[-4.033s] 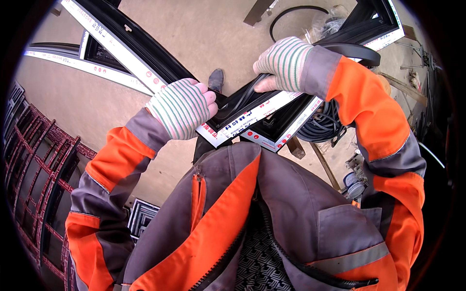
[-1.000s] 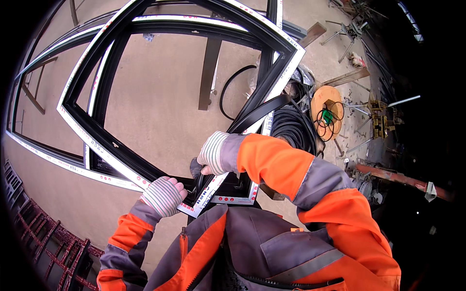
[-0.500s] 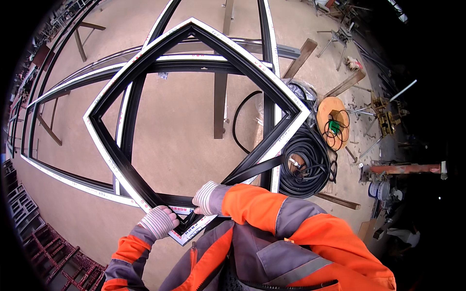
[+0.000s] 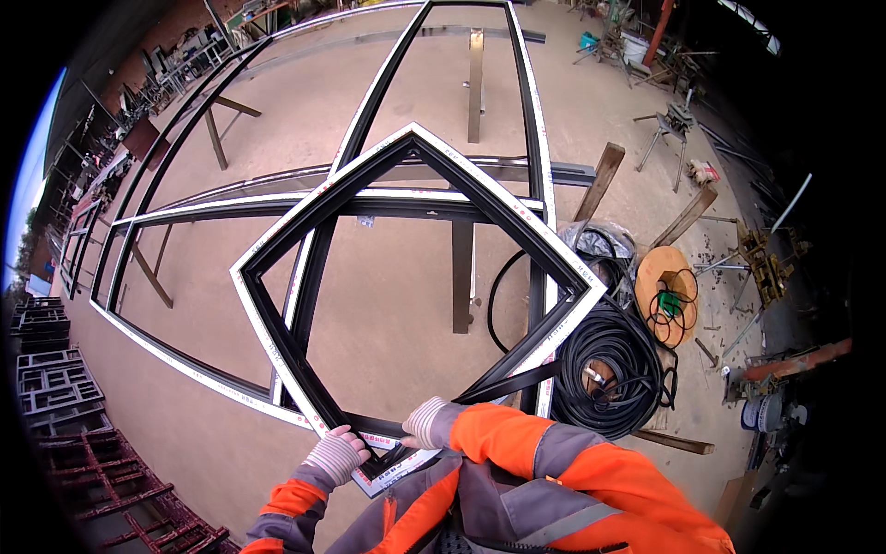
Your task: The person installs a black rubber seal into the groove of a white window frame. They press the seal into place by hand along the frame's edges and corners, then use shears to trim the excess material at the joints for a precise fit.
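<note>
A person in orange-and-grey sleeves (image 4: 498, 429) bends over a four-sided window frame (image 4: 297, 377), black within and white along its outer edge, on a workshop floor area crowded with material. The window frame lies directly in front of the body, turned like a diamond: one corner points back at the person, the opposite corner points away, and the other two point left and right. The wide lens bends its edges, so which diagonal is longer cannot be told.

The left hand (image 4: 337, 455), in a striped glove, curls its fingers around the frame's left side just above the near corner. The right hand (image 4: 425, 422), also gloved, sits by the near end of the right side with its fingers bent; whether they pinch anything cannot be told. A flat black strip (image 4: 512, 384) passes by the right cuff, its long axis running rightward and slightly away from the person, toward a black coil (image 4: 574, 399) just beside the frame's right side.

Larger frames (image 4: 544, 157) stretch away beneath the window frame, overlapped by its far half. Beyond the coil, to the right, a round wooden reel (image 4: 653, 272) carries loops of thin dark cable (image 4: 694, 297).
</note>
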Motion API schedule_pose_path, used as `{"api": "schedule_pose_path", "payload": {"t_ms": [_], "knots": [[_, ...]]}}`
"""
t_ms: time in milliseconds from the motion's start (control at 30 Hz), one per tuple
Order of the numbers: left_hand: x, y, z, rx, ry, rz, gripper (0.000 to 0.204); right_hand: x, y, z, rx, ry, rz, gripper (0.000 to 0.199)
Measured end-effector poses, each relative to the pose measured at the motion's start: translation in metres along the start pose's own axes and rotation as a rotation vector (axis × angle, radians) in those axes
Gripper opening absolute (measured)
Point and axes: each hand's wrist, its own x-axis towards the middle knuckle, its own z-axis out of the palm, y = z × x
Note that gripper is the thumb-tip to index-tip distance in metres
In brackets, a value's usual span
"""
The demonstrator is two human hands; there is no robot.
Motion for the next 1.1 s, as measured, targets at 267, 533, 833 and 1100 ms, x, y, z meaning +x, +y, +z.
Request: {"api": "schedule_pose_path", "payload": {"t_ms": [267,533,833,1100], "knots": [[-0.006,0.008,-0.016,0.019,-0.128,-0.054,0.025,-0.025,0.003,0.011,-0.034,0.180,-0.070,0.049],[-0.004,0.003,-0.015,0.003,-0.083,0.015,0.027,-0.085,0.033,-0.024,0.017,0.120,0.136,0.064],[-0.014,-0.023,-0.001,-0.016,-0.016,0.152,0.024,-0.076,0.010,-0.017,0.035,0.144,0.295,0.068],[-0.032,-0.064,-0.011,0.058,-0.045,0.242,0.017,-0.063,-0.033,-0.006,0.077,0.233,0.399,0.066]]}}
